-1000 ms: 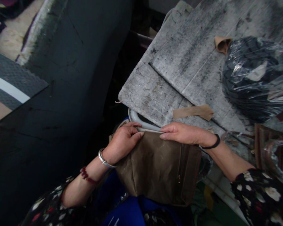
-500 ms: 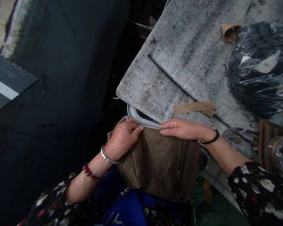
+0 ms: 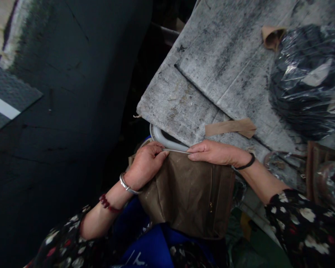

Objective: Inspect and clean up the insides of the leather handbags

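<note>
A brown canvas bag [image 3: 190, 193] lies on my lap against the edge of a worn grey worktable [image 3: 212, 74]. My left hand [image 3: 146, 163] is closed in a pinch on the bag's top edge at its left end, a silver bangle and red beads on that wrist. My right hand [image 3: 214, 152] grips the same edge further right, fingers pressed together, a black band on its wrist. A thin pale strip along the bag's top [image 3: 175, 150] runs between the two hands. A zip with a gold pull [image 3: 211, 204] runs down the bag's right side.
A brown tape strip [image 3: 230, 127] is stuck on the table just above my right hand. A clear plastic bag of dark items [image 3: 307, 82] sits at the right. Brown bags in plastic [image 3: 324, 175] lie below it. A grey curved tube [image 3: 163, 138] shows under the table edge. Dark floor lies left.
Both hands stay gripped on the bag's top edge. The view has shifted slightly, so the table and bag sit a little higher in frame than a second ago.
</note>
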Demonstrator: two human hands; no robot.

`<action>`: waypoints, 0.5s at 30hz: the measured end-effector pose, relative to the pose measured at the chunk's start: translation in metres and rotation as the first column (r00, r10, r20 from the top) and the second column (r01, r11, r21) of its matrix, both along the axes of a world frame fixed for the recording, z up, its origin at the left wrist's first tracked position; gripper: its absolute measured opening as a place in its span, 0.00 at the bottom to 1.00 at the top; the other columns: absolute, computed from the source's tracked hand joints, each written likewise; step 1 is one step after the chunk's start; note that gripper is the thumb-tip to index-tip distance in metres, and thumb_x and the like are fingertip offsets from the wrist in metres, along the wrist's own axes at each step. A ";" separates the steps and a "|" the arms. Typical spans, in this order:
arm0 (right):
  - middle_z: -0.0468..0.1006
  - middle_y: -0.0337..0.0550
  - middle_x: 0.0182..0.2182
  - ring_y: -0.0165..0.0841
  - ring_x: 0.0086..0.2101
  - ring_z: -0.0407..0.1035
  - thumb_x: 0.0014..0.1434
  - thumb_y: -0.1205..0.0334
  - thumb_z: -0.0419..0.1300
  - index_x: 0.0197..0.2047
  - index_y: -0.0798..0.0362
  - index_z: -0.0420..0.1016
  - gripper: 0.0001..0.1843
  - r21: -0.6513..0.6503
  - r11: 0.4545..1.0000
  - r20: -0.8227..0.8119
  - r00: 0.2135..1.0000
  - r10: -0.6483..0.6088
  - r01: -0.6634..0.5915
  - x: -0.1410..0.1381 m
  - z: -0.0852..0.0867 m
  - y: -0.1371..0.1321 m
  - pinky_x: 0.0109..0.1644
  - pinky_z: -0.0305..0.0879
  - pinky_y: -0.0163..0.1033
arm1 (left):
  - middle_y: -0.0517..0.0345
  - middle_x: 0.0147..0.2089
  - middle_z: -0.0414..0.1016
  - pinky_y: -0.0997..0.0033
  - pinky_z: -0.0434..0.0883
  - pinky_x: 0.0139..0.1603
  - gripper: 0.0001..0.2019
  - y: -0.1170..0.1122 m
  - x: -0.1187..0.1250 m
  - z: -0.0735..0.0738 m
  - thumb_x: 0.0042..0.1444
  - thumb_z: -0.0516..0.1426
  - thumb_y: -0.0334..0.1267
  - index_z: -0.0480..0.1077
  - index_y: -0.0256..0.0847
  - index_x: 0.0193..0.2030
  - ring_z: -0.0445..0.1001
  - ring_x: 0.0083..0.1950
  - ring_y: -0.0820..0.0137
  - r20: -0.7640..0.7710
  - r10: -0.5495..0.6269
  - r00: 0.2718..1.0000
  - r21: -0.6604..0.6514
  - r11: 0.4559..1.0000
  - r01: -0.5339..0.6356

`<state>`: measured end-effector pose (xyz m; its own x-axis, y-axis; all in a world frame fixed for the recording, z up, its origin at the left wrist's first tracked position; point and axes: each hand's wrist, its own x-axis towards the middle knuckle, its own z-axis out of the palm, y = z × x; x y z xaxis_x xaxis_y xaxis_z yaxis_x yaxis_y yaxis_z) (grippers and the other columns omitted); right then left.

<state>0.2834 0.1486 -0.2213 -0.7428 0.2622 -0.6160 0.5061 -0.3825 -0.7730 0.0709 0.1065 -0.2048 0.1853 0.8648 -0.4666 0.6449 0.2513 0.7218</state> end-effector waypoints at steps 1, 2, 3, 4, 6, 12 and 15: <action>0.67 0.37 0.26 0.27 0.27 0.60 0.54 0.52 0.52 0.34 0.59 0.71 0.17 -0.014 1.000 -0.003 1.000 -0.005 0.005 0.000 -0.002 -0.001 0.33 0.58 0.34 | 0.56 0.34 0.72 0.72 0.66 0.38 0.13 0.000 0.000 -0.001 0.51 0.53 0.33 0.67 0.37 0.17 0.70 0.37 0.70 -0.006 0.001 1.000 0.004 1.000 -0.001; 0.67 0.37 0.26 0.27 0.27 0.60 0.54 0.52 0.52 0.34 0.59 0.71 0.18 -0.027 1.000 -0.007 1.000 -0.009 0.009 0.000 -0.004 -0.001 0.33 0.58 0.34 | 0.56 0.34 0.72 0.73 0.65 0.38 0.13 -0.001 0.001 -0.001 0.51 0.53 0.33 0.67 0.37 0.17 0.70 0.37 0.70 -0.017 0.003 1.000 0.009 1.000 -0.003; 0.67 0.37 0.26 0.27 0.27 0.60 0.54 0.52 0.52 0.34 0.60 0.71 0.18 -0.035 0.999 -0.008 1.000 -0.012 0.012 0.001 -0.005 -0.001 0.33 0.58 0.34 | 0.56 0.33 0.72 0.73 0.65 0.37 0.13 -0.001 0.001 -0.002 0.51 0.53 0.33 0.66 0.37 0.17 0.70 0.36 0.70 -0.032 0.003 0.999 0.013 1.000 -0.002; 0.67 0.37 0.26 0.27 0.27 0.60 0.54 0.52 0.52 0.34 0.60 0.70 0.18 -0.035 0.999 -0.008 1.000 -0.014 0.013 0.001 -0.007 -0.001 0.33 0.58 0.34 | 0.57 0.33 0.72 0.73 0.65 0.36 0.13 -0.002 0.002 -0.002 0.51 0.53 0.33 0.67 0.37 0.17 0.70 0.35 0.70 -0.053 0.002 0.999 0.018 1.000 -0.001; 0.66 0.37 0.25 0.27 0.26 0.59 0.55 0.52 0.51 0.33 0.59 0.70 0.18 0.003 1.000 -0.003 1.000 0.010 -0.010 0.001 -0.007 0.001 0.32 0.57 0.34 | 0.57 0.31 0.72 0.73 0.65 0.34 0.12 -0.003 0.003 -0.003 0.51 0.53 0.33 0.68 0.37 0.18 0.70 0.34 0.71 -0.103 0.003 0.995 0.041 0.999 0.001; 0.66 0.38 0.21 0.27 0.23 0.59 0.57 0.57 0.49 0.26 0.58 0.68 0.16 0.334 0.886 0.218 0.941 0.259 -0.321 -0.030 0.007 0.011 0.27 0.53 0.32 | 0.54 0.29 0.72 0.72 0.65 0.34 0.11 -0.010 0.011 -0.005 0.51 0.51 0.30 0.67 0.36 0.20 0.69 0.33 0.70 -0.209 0.045 0.977 0.089 0.996 -0.027; 0.72 0.44 0.26 0.30 0.26 0.62 0.57 0.58 0.50 0.30 0.58 0.70 0.13 0.420 0.814 0.362 0.896 0.255 -0.401 -0.054 0.013 0.010 0.27 0.53 0.32 | 0.53 0.30 0.72 0.71 0.65 0.34 0.12 -0.015 0.011 -0.002 0.53 0.50 0.31 0.69 0.36 0.22 0.69 0.32 0.70 -0.245 0.035 0.969 0.075 0.997 -0.017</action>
<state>0.2298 0.1584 -0.2078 -0.6555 0.3456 -0.6715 0.7523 0.2215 -0.6204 0.0821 0.0913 -0.2071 0.0496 0.9007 -0.4316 0.7984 0.2238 0.5589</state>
